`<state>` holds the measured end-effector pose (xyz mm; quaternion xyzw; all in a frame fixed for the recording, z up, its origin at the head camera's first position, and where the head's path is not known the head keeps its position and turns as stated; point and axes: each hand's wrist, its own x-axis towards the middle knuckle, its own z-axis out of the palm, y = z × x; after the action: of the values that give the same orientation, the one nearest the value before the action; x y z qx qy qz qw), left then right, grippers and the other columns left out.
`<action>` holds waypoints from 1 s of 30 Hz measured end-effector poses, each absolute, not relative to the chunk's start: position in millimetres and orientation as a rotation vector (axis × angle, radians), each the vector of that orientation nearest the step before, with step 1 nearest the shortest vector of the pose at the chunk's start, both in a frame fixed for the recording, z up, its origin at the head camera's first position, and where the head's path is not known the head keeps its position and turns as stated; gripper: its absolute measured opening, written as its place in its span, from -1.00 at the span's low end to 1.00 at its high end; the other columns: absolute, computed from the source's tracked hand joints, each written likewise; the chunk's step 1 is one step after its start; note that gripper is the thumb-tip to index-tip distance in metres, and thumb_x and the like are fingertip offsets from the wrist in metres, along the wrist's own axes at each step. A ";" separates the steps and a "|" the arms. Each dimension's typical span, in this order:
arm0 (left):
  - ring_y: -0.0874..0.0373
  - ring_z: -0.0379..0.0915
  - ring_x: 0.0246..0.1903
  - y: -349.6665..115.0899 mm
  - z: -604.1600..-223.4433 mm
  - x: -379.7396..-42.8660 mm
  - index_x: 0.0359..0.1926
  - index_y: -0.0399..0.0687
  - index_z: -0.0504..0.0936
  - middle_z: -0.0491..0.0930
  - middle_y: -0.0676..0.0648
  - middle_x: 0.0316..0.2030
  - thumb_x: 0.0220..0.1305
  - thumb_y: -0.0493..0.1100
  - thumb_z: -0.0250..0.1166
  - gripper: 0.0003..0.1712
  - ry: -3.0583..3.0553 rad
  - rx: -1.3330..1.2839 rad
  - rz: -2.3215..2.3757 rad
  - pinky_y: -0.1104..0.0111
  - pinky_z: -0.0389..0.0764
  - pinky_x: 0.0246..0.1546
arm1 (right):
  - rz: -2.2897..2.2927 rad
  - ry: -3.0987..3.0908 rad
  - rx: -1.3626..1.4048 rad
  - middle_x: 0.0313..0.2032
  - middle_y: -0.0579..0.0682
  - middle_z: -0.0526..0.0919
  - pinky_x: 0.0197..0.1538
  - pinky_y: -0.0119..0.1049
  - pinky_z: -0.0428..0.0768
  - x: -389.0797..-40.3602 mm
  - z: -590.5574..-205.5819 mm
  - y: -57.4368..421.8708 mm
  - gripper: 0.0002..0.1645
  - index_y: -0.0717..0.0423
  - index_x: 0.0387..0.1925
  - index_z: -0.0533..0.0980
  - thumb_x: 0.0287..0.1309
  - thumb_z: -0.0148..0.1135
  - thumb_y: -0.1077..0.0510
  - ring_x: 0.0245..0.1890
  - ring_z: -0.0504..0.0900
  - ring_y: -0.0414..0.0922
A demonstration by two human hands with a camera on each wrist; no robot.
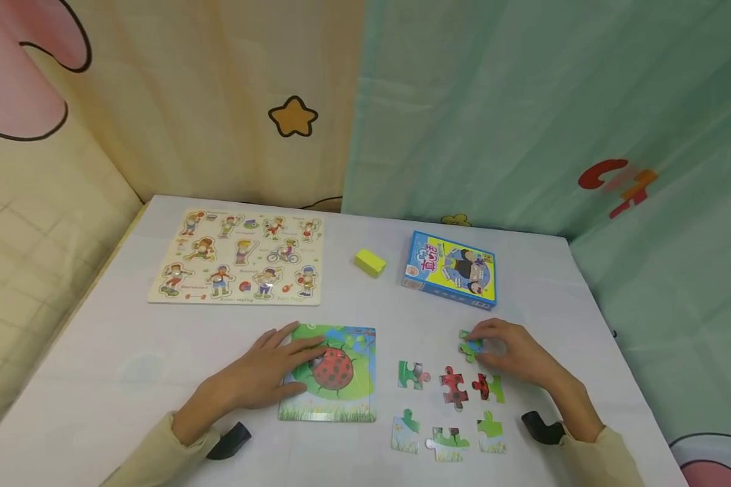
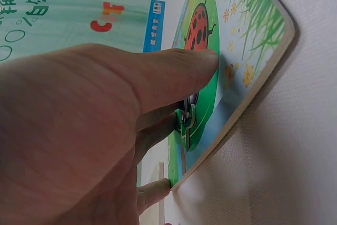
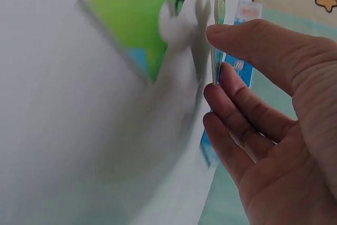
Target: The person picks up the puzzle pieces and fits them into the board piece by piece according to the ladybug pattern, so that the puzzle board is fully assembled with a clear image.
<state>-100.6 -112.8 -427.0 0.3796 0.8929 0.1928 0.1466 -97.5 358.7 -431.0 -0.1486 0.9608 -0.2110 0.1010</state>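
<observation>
While the left hand (image 1: 262,370) lies spread on the ladybug board (image 1: 331,411), right hand (image 1: 516,352) pinches a puzzle piece (image 1: 468,350); weak pinch could drop it.

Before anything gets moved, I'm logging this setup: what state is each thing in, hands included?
Ladybug board: flat, partly covered
Left hand: resting on the ladybug board, fingers extended
Right hand: pinching a puzzle piece
Puzzle piece: held, partly hidden by the right hand
Six other pieces: flat, unjoined
Figure board: lying flat
Blue box: lying flat, closed
Yellow block: at rest, untouched
</observation>
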 end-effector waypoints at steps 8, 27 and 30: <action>-0.32 -0.08 0.51 -114.9 -427.1 -98.1 0.47 0.07 0.34 0.27 -0.01 0.48 0.34 -0.01 0.32 -0.28 2.565 1.076 0.576 -0.29 0.07 0.41 | -0.643 2.799 -0.582 0.02 -0.13 0.64 0.12 -0.03 0.65 -106.0 -423.5 325.6 -0.65 -0.12 -0.03 0.70 0.10 0.47 0.13 0.09 0.58 -0.06; -0.31 -0.06 0.50 -114.4 -426.7 -98.9 0.47 0.08 0.34 0.27 0.00 0.48 0.33 -0.02 0.32 -0.28 2.574 1.087 0.552 -0.31 0.06 0.40 | -0.659 2.708 -0.753 0.16 -0.07 0.61 0.27 0.03 0.54 -114.7 -421.7 259.2 -0.61 -0.03 0.08 0.66 0.20 0.40 0.10 0.23 0.52 -0.01; -0.30 -0.07 0.51 -114.1 -427.1 -99.4 0.47 0.10 0.34 0.26 0.01 0.48 0.33 -0.01 0.32 -0.28 2.570 1.083 0.562 -0.32 0.04 0.40 | -0.669 2.685 -0.782 0.16 -0.06 0.61 0.26 0.02 0.54 -114.6 -420.4 249.6 -0.61 0.00 0.08 0.66 0.20 0.39 0.11 0.22 0.53 -0.02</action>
<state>-99.4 -114.1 -427.1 0.3765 0.8934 0.1955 0.1479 -114.6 249.6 -420.4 -0.2696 0.9255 -0.2305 0.1328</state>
